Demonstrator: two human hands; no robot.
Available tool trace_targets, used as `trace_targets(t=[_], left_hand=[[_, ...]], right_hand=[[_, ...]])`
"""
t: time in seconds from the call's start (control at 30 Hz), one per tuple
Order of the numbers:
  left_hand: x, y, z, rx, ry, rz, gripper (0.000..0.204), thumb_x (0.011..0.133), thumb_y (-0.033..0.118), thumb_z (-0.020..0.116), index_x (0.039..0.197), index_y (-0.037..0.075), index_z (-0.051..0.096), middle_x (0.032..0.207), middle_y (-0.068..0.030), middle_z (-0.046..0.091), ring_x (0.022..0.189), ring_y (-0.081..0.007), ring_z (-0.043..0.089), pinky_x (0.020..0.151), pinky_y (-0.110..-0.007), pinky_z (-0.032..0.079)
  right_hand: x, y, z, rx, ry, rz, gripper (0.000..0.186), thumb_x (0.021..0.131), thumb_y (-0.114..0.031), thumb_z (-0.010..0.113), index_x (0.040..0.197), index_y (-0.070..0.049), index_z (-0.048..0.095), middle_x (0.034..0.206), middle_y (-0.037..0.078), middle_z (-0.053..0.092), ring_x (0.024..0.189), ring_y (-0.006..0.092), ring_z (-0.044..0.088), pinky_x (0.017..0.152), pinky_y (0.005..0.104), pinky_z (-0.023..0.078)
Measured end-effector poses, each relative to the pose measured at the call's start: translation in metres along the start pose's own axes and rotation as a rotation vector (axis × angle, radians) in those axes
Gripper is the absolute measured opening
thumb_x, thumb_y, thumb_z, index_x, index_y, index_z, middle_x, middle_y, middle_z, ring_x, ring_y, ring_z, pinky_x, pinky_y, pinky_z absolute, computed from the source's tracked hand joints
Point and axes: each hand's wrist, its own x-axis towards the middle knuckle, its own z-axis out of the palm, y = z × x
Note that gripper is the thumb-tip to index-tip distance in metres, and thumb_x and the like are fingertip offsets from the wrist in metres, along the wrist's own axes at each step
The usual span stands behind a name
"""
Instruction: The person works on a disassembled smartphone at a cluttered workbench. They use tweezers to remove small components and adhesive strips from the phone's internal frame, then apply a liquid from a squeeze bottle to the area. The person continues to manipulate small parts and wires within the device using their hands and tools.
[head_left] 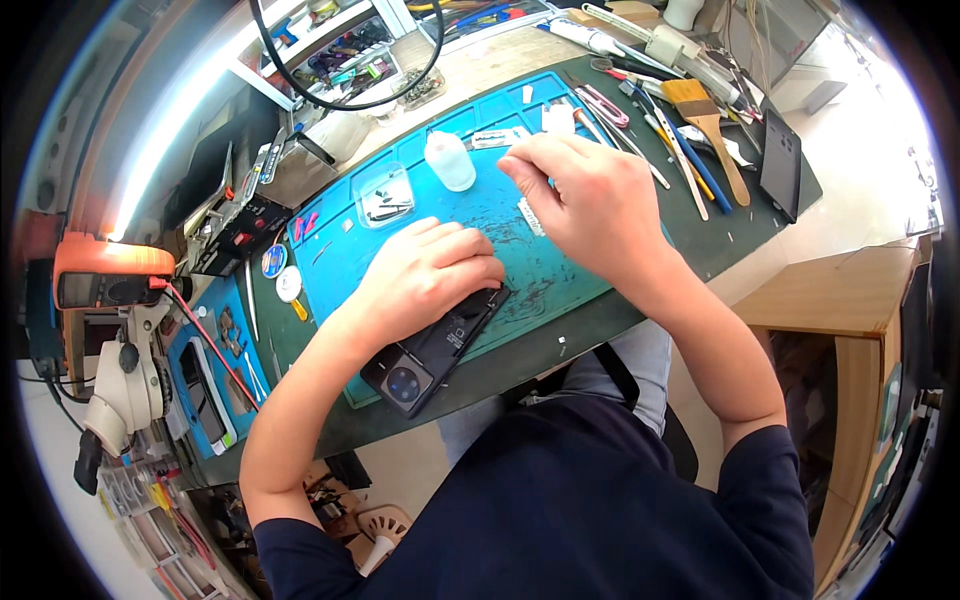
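A dark phone with a round camera module (414,375) lies on the blue mat (525,290) near its front edge. My left hand (425,280) has curled fingers over the phone's upper end; whether they grip it or something small there is hidden. My right hand (590,195) is raised over the mat to the upper right of the phone, thumb and index finger closed together; what they hold, if anything, I cannot make out. Just left of that hand stands a translucent bottle (450,162), with a clear box of small parts (385,200) beside it.
Brushes, tweezers and tools (705,115) and a dark case (778,165) lie at the right. An orange meter (105,275), a microscope arm (125,380) and a blue tray with phone parts (220,350) are at the left. A wooden cabinet (820,285) stands right of the desk.
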Motion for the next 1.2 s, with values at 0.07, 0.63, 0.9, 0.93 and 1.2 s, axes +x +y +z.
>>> trace_targets(t=[0.07,0.63,0.9,0.93,1.2], left_hand=[[0.0,0.0,0.001,0.003,-0.01,-0.004,0.014,0.087,0.016,0.079,0.097,0.011,0.071,0.101,-0.0027,0.066,0.089,-0.024,0.066,0.078,-0.038,0.052],[-0.039,-0.045,-0.028,0.265,0.351,-0.511,0.011,0.097,0.001,0.071,0.107,0.004,0.074,0.098,-0.0099,0.073,0.084,-0.0268,0.069,0.075,-0.035,0.055],[-0.023,0.015,-0.012,-0.162,0.119,-0.702,0.014,0.095,0.013,0.08,0.103,0.002,0.078,0.089,-0.0086,0.072,0.073,-0.0194,0.066,0.067,-0.031,0.054],[-0.023,0.016,-0.013,-0.17,0.106,-0.713,0.014,0.095,0.013,0.08,0.102,0.001,0.078,0.089,-0.0089,0.072,0.074,-0.0198,0.066,0.067,-0.032,0.054],[-0.016,0.012,-0.011,-0.17,0.029,-0.806,0.016,0.095,0.015,0.079,0.099,0.0,0.078,0.09,-0.0119,0.075,0.08,-0.0245,0.073,0.072,-0.037,0.057]], right_hand=[[-0.005,0.005,0.001,0.003,0.002,0.024,0.014,0.098,-0.023,0.074,0.094,-0.01,0.073,0.08,0.008,0.07,0.067,0.0287,0.07,0.057,0.0395,0.053],[-0.023,0.02,0.001,0.03,0.024,0.135,0.015,0.095,-0.006,0.071,0.108,-0.011,0.076,0.098,0.006,0.072,0.084,0.0266,0.073,0.069,0.0384,0.057],[-0.022,0.018,0.0,0.038,0.046,0.16,0.02,0.098,0.001,0.068,0.112,-0.008,0.078,0.104,0.007,0.073,0.083,0.0223,0.072,0.067,0.0327,0.056],[-0.023,0.019,0.002,0.045,0.049,0.152,0.02,0.098,0.001,0.068,0.112,-0.008,0.078,0.104,0.007,0.073,0.082,0.0217,0.072,0.066,0.0324,0.055],[-0.024,0.024,-0.006,-0.06,-0.003,0.164,0.017,0.098,-0.002,0.069,0.112,-0.007,0.077,0.105,0.008,0.074,0.09,0.0265,0.071,0.075,0.0355,0.055]])
